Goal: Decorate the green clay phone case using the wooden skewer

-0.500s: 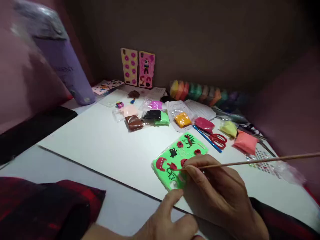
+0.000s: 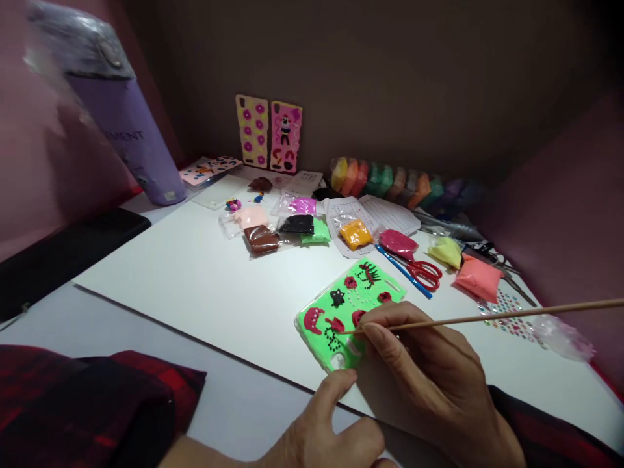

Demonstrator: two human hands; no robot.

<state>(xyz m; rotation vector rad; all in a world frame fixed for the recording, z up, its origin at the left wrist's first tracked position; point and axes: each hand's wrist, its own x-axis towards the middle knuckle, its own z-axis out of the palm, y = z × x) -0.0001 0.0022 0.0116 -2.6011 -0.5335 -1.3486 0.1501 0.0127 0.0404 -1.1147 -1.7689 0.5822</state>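
Note:
A green clay-covered phone case (image 2: 324, 303) lies at a slant on a white board, decorated with red and black clay shapes and small dots. My right hand (image 2: 429, 377) pinches a thin wooden skewer (image 2: 492, 318), its tip down at the black dots beside a small red shape. The skewer's long end points off to the right. My left hand (image 2: 336, 422) has one finger stretched to the case's near edge, seemingly touching it, with another finger bent apart from it. Part of the case's right side is hidden behind my right hand.
Bagged clay, such as a brown packet (image 2: 261, 239) and an orange packet (image 2: 356, 233), lies beyond the case. Red-handled scissors (image 2: 425, 273) and a blue pen (image 2: 403, 270) are to the right. A purple bottle (image 2: 129, 133) stands at left. Two decorated cases (image 2: 286, 136) lean against the wall.
The skewer tip has shifted very slightly among the black dots. Both hands and the phone case stay practically in place.

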